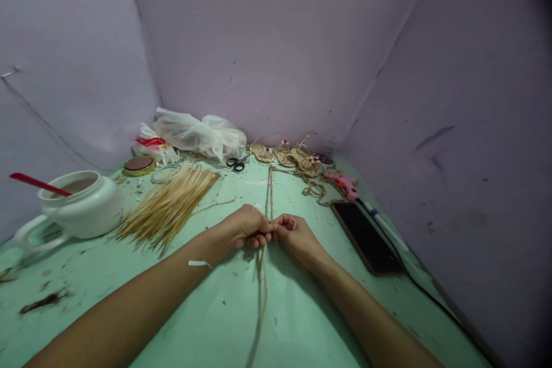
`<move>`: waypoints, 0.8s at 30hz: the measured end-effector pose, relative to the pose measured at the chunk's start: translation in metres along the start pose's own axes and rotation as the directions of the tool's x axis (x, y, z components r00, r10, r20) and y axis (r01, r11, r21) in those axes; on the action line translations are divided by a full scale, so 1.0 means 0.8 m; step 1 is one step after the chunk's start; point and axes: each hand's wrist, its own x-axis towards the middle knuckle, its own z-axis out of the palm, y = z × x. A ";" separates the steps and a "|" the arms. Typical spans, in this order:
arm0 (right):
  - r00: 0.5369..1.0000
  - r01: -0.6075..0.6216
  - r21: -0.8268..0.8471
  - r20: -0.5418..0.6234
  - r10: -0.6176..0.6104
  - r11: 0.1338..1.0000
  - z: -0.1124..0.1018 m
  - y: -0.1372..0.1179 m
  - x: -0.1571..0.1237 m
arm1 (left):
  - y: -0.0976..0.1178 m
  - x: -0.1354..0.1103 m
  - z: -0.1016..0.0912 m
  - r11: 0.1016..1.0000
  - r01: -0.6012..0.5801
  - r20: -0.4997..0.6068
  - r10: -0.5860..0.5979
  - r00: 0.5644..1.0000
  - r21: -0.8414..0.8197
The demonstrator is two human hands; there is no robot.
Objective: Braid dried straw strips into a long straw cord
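Note:
My left hand [254, 227] and my right hand [293, 236] meet at the middle of the table, fingertips pinched together. Between them they grip a thin straw cord [271, 195], which runs straight away from me and looks twisted or braided. Loose straw strands [264, 276] hang from the fingers toward me. The exact point of the grip is hidden by my fingers. At its far end the cord bends right, toward a loose coil of cord [314, 188]. A bundle of dry straw [172, 204] lies to the left of my left hand.
On the left stands a white pot [86, 210] with a red-handled utensil [41, 184]. Behind are a round tin [138, 165], plastic bag [202, 132], black scissors [236, 164] and several woven straw pieces [284, 155]. To the right lie a pink glue gun [342, 183], cable and phone [366, 238].

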 end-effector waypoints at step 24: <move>0.974 -0.007 -0.562 -0.192 -0.122 0.827 -0.106 -0.037 0.005 | -0.004 -0.002 0.007 0.989 -0.061 -0.211 0.089 0.973 0.137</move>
